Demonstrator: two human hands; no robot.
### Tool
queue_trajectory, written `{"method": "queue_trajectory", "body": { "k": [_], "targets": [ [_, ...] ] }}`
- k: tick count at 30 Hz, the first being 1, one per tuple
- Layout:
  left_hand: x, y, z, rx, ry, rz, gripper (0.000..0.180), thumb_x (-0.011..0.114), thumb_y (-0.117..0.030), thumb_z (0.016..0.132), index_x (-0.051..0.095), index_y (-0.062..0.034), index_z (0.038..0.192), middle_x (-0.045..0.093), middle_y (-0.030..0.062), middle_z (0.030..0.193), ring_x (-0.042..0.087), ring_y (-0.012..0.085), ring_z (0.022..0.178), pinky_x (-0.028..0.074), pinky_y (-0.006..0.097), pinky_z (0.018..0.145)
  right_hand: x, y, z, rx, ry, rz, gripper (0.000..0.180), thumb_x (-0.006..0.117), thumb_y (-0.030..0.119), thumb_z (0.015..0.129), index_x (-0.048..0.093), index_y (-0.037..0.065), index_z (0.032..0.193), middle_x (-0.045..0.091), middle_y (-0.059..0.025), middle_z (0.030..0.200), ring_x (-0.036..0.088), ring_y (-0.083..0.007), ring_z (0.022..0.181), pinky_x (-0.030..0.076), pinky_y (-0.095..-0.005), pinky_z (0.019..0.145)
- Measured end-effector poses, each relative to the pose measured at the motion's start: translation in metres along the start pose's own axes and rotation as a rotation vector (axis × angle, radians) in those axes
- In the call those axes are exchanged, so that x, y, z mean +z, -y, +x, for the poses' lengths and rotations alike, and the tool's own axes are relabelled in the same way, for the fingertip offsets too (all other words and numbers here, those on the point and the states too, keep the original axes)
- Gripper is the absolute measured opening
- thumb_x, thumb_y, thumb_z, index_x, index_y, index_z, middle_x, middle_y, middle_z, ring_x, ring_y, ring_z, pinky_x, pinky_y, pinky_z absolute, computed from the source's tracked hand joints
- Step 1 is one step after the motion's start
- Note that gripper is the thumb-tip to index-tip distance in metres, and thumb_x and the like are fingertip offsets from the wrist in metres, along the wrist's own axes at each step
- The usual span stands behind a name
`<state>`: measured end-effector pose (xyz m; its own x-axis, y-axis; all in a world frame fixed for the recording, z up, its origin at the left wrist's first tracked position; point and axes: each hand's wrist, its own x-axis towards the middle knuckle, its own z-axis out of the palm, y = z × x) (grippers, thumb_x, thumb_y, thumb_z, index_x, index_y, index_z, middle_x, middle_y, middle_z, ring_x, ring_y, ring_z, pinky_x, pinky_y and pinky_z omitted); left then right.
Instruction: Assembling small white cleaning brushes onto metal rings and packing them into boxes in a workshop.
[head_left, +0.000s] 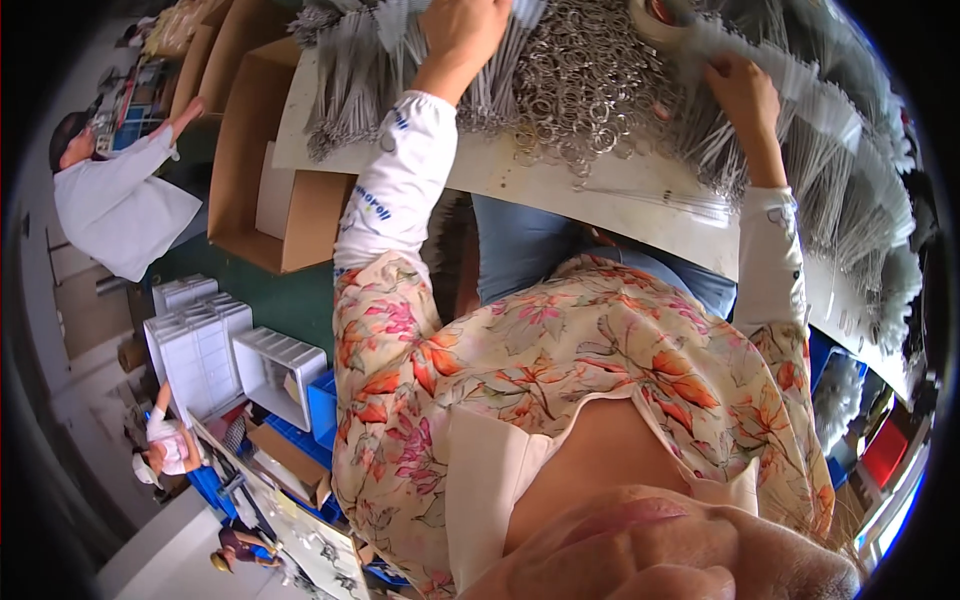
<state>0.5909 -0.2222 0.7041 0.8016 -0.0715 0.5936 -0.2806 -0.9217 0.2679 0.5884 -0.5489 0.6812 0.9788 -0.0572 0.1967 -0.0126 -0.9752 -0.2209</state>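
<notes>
On the table, thin wire brushes (360, 85) with twisted metal stems and pale bristles lie in dense bundles at the left. My left hand (465, 40) reaches over these bundles at the top edge, where its fingers run out of view. A heap of small metal rings (580, 75) lies between my two hands. At the right, my right hand (745, 95) is among more wire brushes (815, 150), its fingers curled inward beside the stems; what they hold is hard to see. A few loose stems (665, 198) lie near the table's front edge.
A roll of tape (665, 18) sits behind the rings. Left of the table stands an open cardboard box (245, 170), with white plastic crates (280, 375) lower down. A person in a white coat (120, 200) works at the far left; two more people are farther off.
</notes>
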Motion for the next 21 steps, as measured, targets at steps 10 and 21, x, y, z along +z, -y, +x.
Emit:
{"method": "queue_trajectory", "body": {
  "k": [10,21],
  "targets": [
    [-0.065,0.096,0.014,-0.541,-0.365,-1.054,0.020,0.059,-0.019,0.084,0.065,-0.0018,0.092,0.062,0.0082,0.075,0.053,0.0135,0.055,0.042,0.023,0.047,-0.111,-0.058,-0.051,0.044,-0.621,1.115,0.029,0.042,0.018,0.093,0.061,-0.002,0.090,0.061,-0.0123,0.081,0.063,-0.0193,0.071,0.054,-0.0320,0.069],
    [-0.039,0.239,-0.057,-0.301,0.469,0.318,0.031,0.059,-0.030,0.084,0.067,-0.0011,0.092,0.068,0.0156,0.087,0.064,0.0319,0.081,0.047,0.038,0.072,-0.098,-0.250,-0.186,0.333,-0.357,0.054,0.024,0.070,0.032,0.079,0.067,0.012,0.091,0.069,-0.0025,0.089,0.065,-0.0170,0.080,0.049,-0.0293,0.071]
  ]
}}
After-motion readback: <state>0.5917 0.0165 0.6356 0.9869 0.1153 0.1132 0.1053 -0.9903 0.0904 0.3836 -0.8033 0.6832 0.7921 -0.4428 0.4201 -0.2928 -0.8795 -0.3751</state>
